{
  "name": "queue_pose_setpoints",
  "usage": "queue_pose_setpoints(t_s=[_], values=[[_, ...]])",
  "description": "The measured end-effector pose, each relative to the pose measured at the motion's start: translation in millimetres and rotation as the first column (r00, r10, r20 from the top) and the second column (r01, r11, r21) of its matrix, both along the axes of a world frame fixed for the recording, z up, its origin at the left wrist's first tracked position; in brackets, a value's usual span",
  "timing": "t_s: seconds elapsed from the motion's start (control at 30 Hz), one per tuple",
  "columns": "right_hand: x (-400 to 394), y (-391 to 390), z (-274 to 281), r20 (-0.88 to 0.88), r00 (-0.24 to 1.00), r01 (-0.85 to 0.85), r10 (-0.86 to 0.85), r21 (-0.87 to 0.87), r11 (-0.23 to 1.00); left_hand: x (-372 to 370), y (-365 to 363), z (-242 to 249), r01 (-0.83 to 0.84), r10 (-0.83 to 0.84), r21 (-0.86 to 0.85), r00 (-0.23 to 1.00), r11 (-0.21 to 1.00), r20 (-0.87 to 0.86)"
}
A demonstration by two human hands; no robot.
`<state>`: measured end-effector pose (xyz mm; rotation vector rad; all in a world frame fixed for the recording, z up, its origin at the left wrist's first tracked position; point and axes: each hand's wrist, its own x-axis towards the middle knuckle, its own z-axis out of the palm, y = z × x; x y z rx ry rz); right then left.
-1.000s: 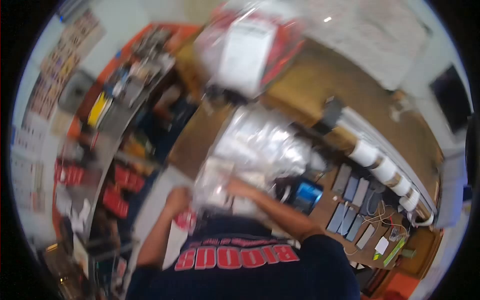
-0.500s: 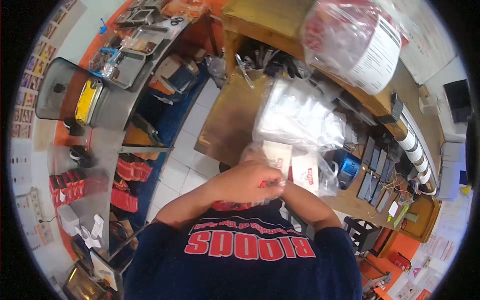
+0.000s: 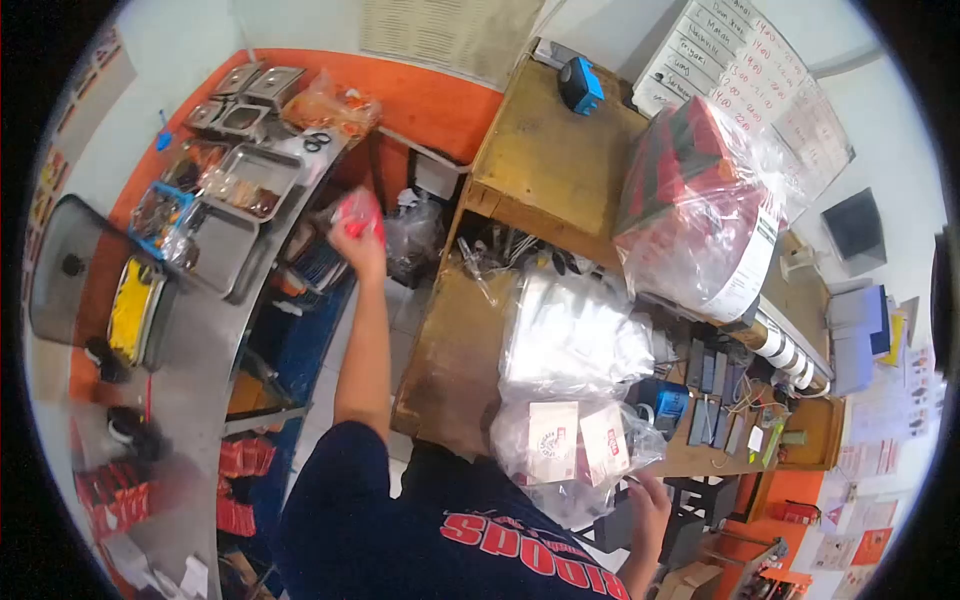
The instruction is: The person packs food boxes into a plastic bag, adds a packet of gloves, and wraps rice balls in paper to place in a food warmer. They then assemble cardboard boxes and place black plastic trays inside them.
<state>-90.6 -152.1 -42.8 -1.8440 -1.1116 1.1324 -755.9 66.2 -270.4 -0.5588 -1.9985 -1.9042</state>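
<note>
My left hand (image 3: 352, 248) is stretched far forward over the gap between the steel counter and the wooden table. Its fingers are wrapped round a crumpled pink-red plastic wrapper (image 3: 362, 212). My right hand (image 3: 650, 505) hangs at the table's near edge with fingers curved and apart, beside a clear plastic bag (image 3: 515, 440). Two cream printed packs, a left one (image 3: 552, 445) and a right one (image 3: 604, 443), lie on that bag. Just beyond them rests a stack of clear plastic bags (image 3: 575, 335).
The steel counter (image 3: 195, 320) on the left bears metal trays (image 3: 225, 250) and a yellow-filled container (image 3: 135, 310). A large plastic-wrapped red bundle (image 3: 690, 200) sits on the raised wooden shelf (image 3: 540, 150). A clear rubbish bag (image 3: 415, 235) stands in the gap.
My hands were together before my chest; now they are apart. The left has reached forward with the red wrapper, and the right has moved to the right. My view has turned.
</note>
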Motion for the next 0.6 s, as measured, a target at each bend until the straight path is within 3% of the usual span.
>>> queue_pose_setpoints(t_s=[0.03,0.07,0.1,0.17,0.23,0.27,0.3,0.33,0.37,0.4,0.43,0.47,0.5,0.53,0.57,0.6], values=[[7,-13,-4,0.016,1.000,0.016,-0.016,0.004,1.000,-5,39,-13,0.080,-0.082,-0.031,0.994,0.996,-0.073],[12,-23,-5,-0.032,0.996,0.084,-0.084,0.001,0.996,-11,76,-37,0.531,-0.589,0.260,0.764,0.806,0.263],[19,-30,-5,-0.079,0.986,0.146,-0.146,-0.004,0.989,-2,93,-38,0.544,-0.481,-0.251,0.833,0.801,0.272],[32,-39,-16,-0.012,0.978,0.208,-0.208,0.051,0.977,11,100,-44,0.594,-0.511,-0.297,0.800,0.748,0.314],[47,-37,-35,0.049,0.975,0.205,-0.215,0.155,0.966,29,76,7,0.404,-0.419,-0.450,0.905,0.796,0.072],[61,-27,-63,0.228,0.960,0.095,-0.164,0.287,0.953,55,46,35,0.349,-0.405,-0.385,0.911,0.855,-0.073],[69,-19,-82,0.411,0.900,-0.027,-0.143,0.381,0.924,83,13,59,0.453,-0.471,-0.309,0.882,0.836,0.020],[30,-4,-59,0.587,0.800,-0.078,-0.128,0.312,0.947,118,-22,77,0.564,-0.551,-0.229,0.825,0.794,0.124],[24,11,-64,0.430,0.903,-0.112,-0.016,0.270,0.956,161,-61,100,0.635,-0.608,-0.190,0.773,0.749,0.181],[80,17,-130,0.483,0.874,-0.144,0.048,0.164,0.976,207,-102,113,0.704,-0.665,-0.147,0.707,0.695,0.242],[70,28,-146,0.575,0.818,-0.092,-0.020,0.164,0.982,251,-145,113,0.882,-0.813,0.093,0.379,0.461,0.442],[77,37,-165,0.563,0.826,-0.094,-0.001,0.138,0.986,285,-171,108,0.972,-0.966,-0.049,0.233,0.229,0.114],[97,49,-190,0.562,0.825,-0.242,0.057,0.261,0.935,317,-193,122,0.996,-0.996,-0.027,-0.089,-0.089,0.014],[110,55,-188,0.567,0.823,-0.218,0.035,0.259,0.941,350,-208,131,0.945,-0.948,-0.081,-0.316,-0.318,0.036],[120,60,-186,0.557,0.830,-0.119,-0.013,0.201,0.972,375,-218,138,0.845,-0.855,-0.130,-0.515,-0.519,0.070],[128,64,-185,0.547,0.835,-0.026,-0.057,0.143,0.989,387,-216,145,0.841,-0.851,-0.130,-0.521,-0.526,0.069]])
